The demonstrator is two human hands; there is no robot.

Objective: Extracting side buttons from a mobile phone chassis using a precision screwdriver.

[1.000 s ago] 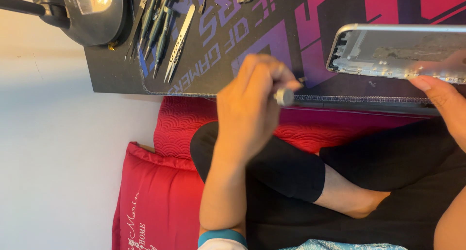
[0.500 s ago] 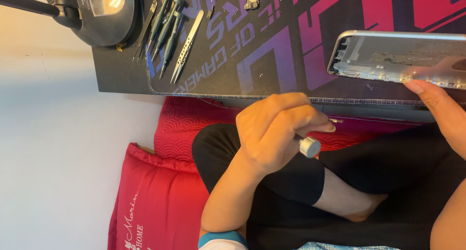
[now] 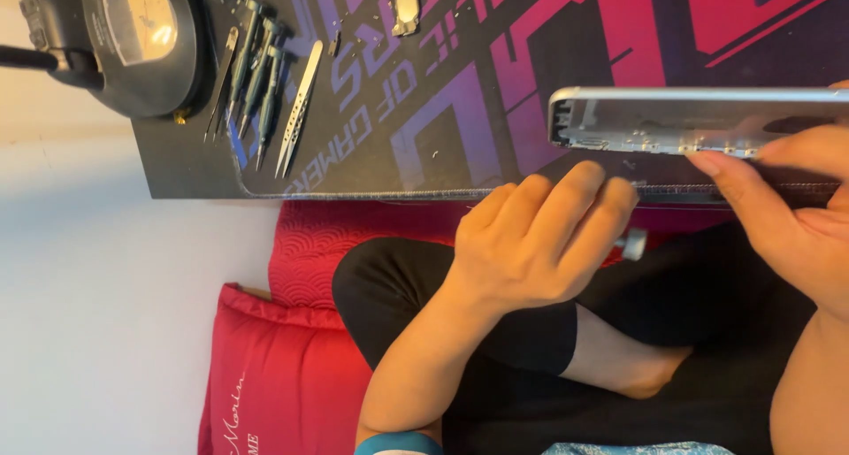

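Two hands were at work over a dark mat (image 3: 495, 84) printed with pink and purple angular shapes and large pale lettering. The silver phone housing (image 3: 690, 119) lay at the mat's near edge, hollow side up, one rounded corner pointing toward the middle of the mat and its far end running out of view on the right. The right hand (image 3: 787, 207) gripped that housing along its near rim, thumb pressed on the metal edge, fingers curled beneath. The left hand (image 3: 539, 243) was just beside the housing's corner, closed around a small screwdriver (image 3: 633, 243), of which only the round silver cap showed past the fingertips; the blade was hidden behind the fingers.

Most of the mat between the housing and the tools lay open, dotted with a few tiny pale specks too small to identify. Well apart, near the mat's far left corner, a row of screwdrivers (image 3: 256, 75) and silver tweezers (image 3: 299, 110) lay side by side. Beside them stood a round dark magnifier lamp (image 3: 141, 39) on an arm. A small metal part (image 3: 405, 2) rested at the top edge. Below the mat's stitched border, a red cushion (image 3: 283, 375) with pale script lay on the white floor (image 3: 97, 313), under the person's crossed legs in black.
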